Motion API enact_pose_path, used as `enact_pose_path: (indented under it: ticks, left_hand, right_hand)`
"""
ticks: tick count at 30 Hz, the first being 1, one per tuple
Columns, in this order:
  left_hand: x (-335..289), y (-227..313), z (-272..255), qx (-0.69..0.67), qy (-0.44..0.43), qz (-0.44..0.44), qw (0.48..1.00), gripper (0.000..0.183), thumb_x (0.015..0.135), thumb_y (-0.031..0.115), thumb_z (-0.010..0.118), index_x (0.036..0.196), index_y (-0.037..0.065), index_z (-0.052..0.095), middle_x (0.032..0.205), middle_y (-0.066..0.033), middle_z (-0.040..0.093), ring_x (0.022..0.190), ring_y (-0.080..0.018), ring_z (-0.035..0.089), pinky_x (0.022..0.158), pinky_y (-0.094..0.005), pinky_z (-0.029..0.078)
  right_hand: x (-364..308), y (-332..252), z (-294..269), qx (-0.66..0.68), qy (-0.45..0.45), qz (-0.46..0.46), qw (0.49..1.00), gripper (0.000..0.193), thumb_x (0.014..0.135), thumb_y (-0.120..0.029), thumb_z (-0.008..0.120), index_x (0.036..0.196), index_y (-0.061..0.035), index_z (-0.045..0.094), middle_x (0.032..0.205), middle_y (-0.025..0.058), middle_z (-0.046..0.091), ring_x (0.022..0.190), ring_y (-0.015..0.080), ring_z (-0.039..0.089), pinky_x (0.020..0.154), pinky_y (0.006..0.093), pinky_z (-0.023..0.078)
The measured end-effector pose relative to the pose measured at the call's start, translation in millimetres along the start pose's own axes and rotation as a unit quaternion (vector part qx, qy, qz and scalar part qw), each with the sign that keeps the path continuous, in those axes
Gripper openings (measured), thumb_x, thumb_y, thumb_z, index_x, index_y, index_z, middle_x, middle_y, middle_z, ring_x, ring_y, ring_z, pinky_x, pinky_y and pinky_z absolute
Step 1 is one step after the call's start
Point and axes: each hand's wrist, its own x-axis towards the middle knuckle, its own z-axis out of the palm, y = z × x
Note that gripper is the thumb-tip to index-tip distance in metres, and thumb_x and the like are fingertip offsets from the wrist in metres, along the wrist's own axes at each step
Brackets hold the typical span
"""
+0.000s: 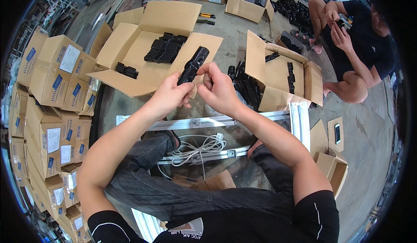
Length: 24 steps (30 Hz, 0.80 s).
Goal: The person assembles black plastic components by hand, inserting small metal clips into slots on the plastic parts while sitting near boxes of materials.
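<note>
My left hand is closed around the lower end of a glossy black moulded part, long and narrow, tilted up and to the right. Close against its right side is my right hand, fingers curled together; anything small between those fingertips is hidden. Beyond my left hand stands an open cardboard box with a neat row of similar black parts and a smaller group in its near corner. A pile of long black pieces lies on the floor to the right of my hands.
Another open box at right holds a few black parts. White metal rails and a coiled white cable lie between my legs. Stacked cartons line the left. A co-worker sits at far right; a phone rests on cardboard.
</note>
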Motion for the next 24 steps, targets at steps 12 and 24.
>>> enact_pose_path:
  ticks: [12, 24]
  left_hand:
    - [-3.3, 4.7, 1.9, 0.019, -0.045, 0.009, 0.999, 0.018, 0.095, 0.010, 0.058, 0.109, 0.000, 0.053, 0.078, -0.0003, 0.056, 0.062, -0.0071, 0.053, 0.057, -0.0259, 0.053]
    - [-1.9, 7.0, -2.7, -0.031, -0.041, -0.021, 0.998, 0.012, 0.093, 0.012, 0.060, 0.100, 0.002, 0.055, 0.078, -0.0012, 0.055, 0.060, -0.0096, 0.054, 0.056, -0.0287, 0.055]
  right_hand:
    - [-0.5, -4.3, -0.1, -0.064, 0.019, -0.087, 0.994, 0.013, 0.084, -0.009, 0.069, 0.094, -0.0053, 0.062, 0.059, 0.0060, 0.049, 0.050, 0.0168, 0.049, 0.050, 0.0315, 0.040]
    - [6.4, -1.2, -6.6, -0.007, 0.068, -0.017, 0.998, 0.013, 0.090, -0.017, 0.064, 0.092, -0.0052, 0.059, 0.071, 0.0141, 0.064, 0.065, 0.0349, 0.065, 0.057, 0.0439, 0.047]
